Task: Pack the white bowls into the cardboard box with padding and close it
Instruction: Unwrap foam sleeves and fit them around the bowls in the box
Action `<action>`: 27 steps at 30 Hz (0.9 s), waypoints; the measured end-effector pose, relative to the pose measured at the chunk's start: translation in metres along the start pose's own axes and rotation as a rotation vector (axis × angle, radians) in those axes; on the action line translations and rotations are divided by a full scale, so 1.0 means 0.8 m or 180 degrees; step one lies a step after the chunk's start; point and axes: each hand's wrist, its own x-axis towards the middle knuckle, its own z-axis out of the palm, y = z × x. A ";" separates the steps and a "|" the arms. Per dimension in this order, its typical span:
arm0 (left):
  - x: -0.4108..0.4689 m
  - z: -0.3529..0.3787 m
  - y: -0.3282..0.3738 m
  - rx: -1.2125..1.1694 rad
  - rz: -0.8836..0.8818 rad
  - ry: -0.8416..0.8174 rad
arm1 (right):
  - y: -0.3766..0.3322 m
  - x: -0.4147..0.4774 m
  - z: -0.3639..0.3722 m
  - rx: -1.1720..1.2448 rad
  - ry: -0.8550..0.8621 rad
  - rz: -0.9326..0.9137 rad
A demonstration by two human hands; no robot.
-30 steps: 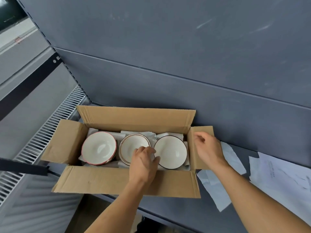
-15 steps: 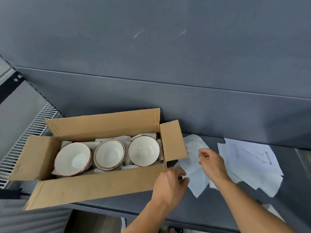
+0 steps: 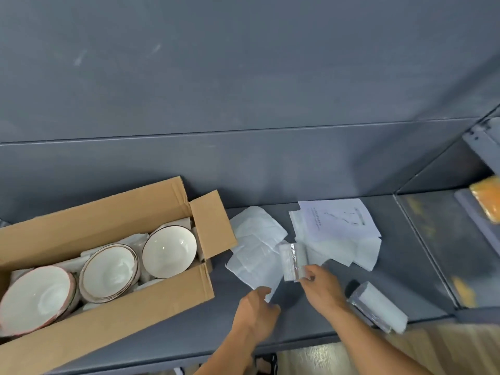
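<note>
Grey shelf [image 3: 411, 253] is holding cardboard box [image 3: 121, 318] w/ white bowls [image 3: 169, 251] inside, flaps open. R hand [image 3: 324, 290] is pinching folded pad [image 3: 293, 262]; L hand [image 3: 257, 304] at sheet [image 3: 257, 263], grip unclear. Fingertip pinch is prob. risking a drop.

Shelf [image 3: 411, 266] with box [image 3: 113, 309], papers [image 3: 257, 236], roll [image 3: 378, 307]

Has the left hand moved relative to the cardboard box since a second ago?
Yes. The left hand has left the cardboard box, where it was over the bowls, and gone right, to the white padding sheets beside it.
</note>
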 end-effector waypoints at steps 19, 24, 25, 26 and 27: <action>0.019 0.057 0.045 0.0303 -0.0012 -0.0165 | 0.079 0.019 -0.050 0.0119 0.0285 0.0089; 0.025 0.057 0.053 0.0174 0.0052 -0.0037 | 0.080 0.024 -0.045 0.0057 0.0186 0.0026; 0.026 0.057 0.054 0.0171 0.0058 -0.0026 | 0.080 0.024 -0.042 0.0032 0.0146 0.0003; 0.027 0.056 0.055 0.0165 0.0065 0.0006 | 0.081 0.024 -0.039 0.0006 0.0111 -0.0020; 0.029 0.056 0.056 0.0147 0.0051 0.0044 | 0.082 0.024 -0.036 -0.0018 0.0090 -0.0042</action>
